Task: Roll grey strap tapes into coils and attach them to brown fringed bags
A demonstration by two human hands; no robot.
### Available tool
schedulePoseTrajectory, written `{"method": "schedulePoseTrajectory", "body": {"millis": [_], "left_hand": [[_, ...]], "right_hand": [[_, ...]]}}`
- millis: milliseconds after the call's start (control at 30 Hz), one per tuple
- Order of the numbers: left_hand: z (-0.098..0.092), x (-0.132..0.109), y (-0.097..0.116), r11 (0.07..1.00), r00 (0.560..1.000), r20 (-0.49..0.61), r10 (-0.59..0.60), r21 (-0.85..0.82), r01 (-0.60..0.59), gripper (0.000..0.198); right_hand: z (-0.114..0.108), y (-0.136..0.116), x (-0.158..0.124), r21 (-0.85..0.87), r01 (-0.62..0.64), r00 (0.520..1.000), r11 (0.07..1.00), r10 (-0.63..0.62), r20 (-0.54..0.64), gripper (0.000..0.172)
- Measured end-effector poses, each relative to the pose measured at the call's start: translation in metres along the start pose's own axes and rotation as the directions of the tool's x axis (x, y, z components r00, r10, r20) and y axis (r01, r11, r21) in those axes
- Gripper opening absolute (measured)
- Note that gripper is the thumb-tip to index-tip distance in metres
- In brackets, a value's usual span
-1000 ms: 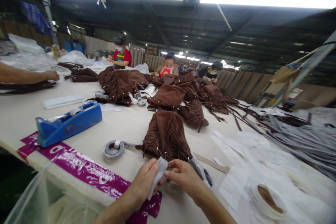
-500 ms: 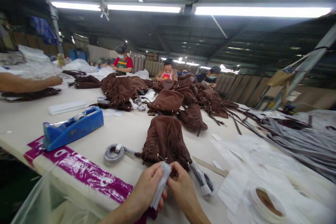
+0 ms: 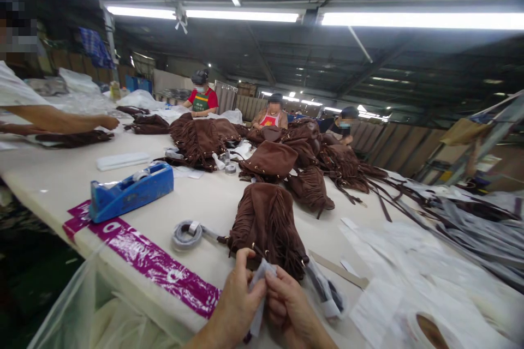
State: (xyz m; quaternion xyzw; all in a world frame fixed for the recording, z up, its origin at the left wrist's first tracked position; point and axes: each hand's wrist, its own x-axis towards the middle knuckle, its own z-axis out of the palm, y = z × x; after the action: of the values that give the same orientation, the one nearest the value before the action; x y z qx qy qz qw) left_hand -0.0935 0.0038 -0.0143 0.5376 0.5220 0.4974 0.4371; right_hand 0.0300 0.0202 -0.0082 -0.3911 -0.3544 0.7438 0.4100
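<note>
My left hand point(image 3: 237, 300) curls round a strip of thin greyish-white wrapping paper point(image 3: 257, 320), its thumb against the paper and its index finger bent up. With closed fingertips my right hand point(image 3: 290, 301) pinches the paper's upper end. A dark brown bit shows at the strip's lower end; what lies inside the paper is hidden. Just beyond both hands a brown fringed bag point(image 3: 264, 218) lies on the white table point(image 3: 204, 199). At its left is a strap rolled in grey wrapping point(image 3: 187, 235), and at its right another wrapped dark strap point(image 3: 327, 292).
A blue tape dispenser point(image 3: 131, 192) stands on the left, near purple printed tape point(image 3: 155, 266) along the table edge. Several brown bags point(image 3: 270, 159) are heaped behind. White sheets point(image 3: 393, 272) and a tape roll point(image 3: 429, 330) lie right. A co-worker's arm point(image 3: 69, 118) reaches in from the left.
The view has swung slightly left, so things sit further right. My left index finger has lifted and bent away from the paper. My right fingers have drawn closer together at its upper end.
</note>
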Motion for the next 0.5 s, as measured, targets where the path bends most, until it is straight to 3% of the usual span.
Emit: {"method": "schedulePoseTrajectory", "body": {"millis": [100, 167, 233, 333, 400, 500], "left_hand": [[0.0, -0.002, -0.009, 0.987, 0.998, -0.01, -0.056, -0.154, 0.054, 0.041], [-0.002, -0.006, -0.018, 0.99, 0.999, 0.023, 0.031, -0.142, -0.027, 0.035], [-0.006, -0.01, -0.029, 0.971, 0.973, 0.032, 0.229, 0.059, -0.23, 0.034], [-0.012, -0.014, -0.043, 0.75, 0.857, 0.066, 0.511, 0.453, -0.482, 0.04], [-0.019, -0.013, -0.042, 0.597, 0.791, 0.147, 0.594, 0.578, -0.556, 0.041], [-0.037, -0.006, -0.025, 0.527, 0.774, 0.25, 0.582, 0.608, -0.593, 0.034]], "right_hand": [[0.003, 0.002, 0.004, 0.031, 0.014, 1.0, 0.999, -0.014, 0.003, 0.055], [0.004, 0.004, 0.007, 0.031, 0.037, 0.999, 0.999, -0.037, -0.013, 0.055], [0.004, 0.008, 0.01, 0.023, 0.074, 0.997, 0.997, -0.074, -0.028, 0.054], [0.003, 0.016, 0.014, -0.014, 0.117, 0.992, 0.993, -0.118, -0.036, 0.054], [0.001, 0.02, 0.015, -0.083, 0.144, 0.989, 0.986, -0.146, -0.027, 0.058], [-0.009, 0.015, 0.009, -0.361, 0.133, 0.991, 0.923, -0.131, 0.031, 0.056]]}}
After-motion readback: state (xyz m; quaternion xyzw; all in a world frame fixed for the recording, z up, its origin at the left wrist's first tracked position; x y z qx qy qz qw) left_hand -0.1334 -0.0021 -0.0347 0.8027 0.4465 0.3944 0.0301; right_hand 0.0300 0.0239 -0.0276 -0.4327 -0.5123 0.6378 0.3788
